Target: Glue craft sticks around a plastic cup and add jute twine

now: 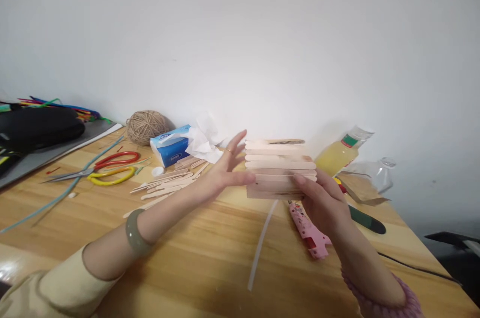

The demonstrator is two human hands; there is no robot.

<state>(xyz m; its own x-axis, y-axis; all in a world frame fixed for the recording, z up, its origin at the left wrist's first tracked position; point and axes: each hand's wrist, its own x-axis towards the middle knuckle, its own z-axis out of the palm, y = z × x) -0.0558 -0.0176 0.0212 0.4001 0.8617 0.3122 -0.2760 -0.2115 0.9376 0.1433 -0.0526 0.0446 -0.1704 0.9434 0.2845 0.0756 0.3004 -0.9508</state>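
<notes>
The panel (280, 164) of wooden sticks was in the air above the table (187, 273), with the right hand (330, 203) closed on its right end. The left hand (219, 173) had its fingers spread, its thumb at the left edge; whether it touched, I could not tell. Several sticks seemed already joined in rows, while loose sticks (170, 185) lay unused. The panel's back was hidden, and its lower rows were blurred.

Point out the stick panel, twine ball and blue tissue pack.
Stick panel (276, 165): head view, a stick near the middle of its face.
Twine ball (147, 127): head view, middle of its wound side.
Blue tissue pack (170, 150): head view, the blue wrapper.
</notes>
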